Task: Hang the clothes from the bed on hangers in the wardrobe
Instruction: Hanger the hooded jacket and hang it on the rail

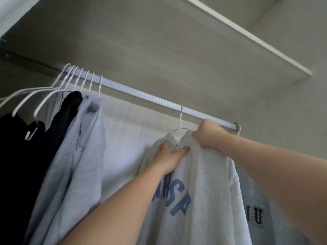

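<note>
Both hands held the neck of a light grey sweatshirt with blue letters on its chest. On one side of the collar opening, the left hand pinched the fabric between thumb and fingers. The right hand was curled into a fist round a bunch of cloth at the other side, with its knuckles just under the rail. The sweatshirt hung on a white wire hanger whose hook sat over the rail, directly above and between the two hands. Its body dropped down past both forearms and out of the bottom of the view.

To the left of that hook, a long stretch of rail was bare as far as a pale grey garment. Next to that hung black clothes, and a bunch of white hangers was packed close together towards the rail's left end. To the right, the rail ended just past the right hand. Another grey garment with dark letters hung there, just beside the sweatshirt and partly covered by it. A flat shelf ran overhead, well above the rail. The white back wall showed through the gap between the garments.
</note>
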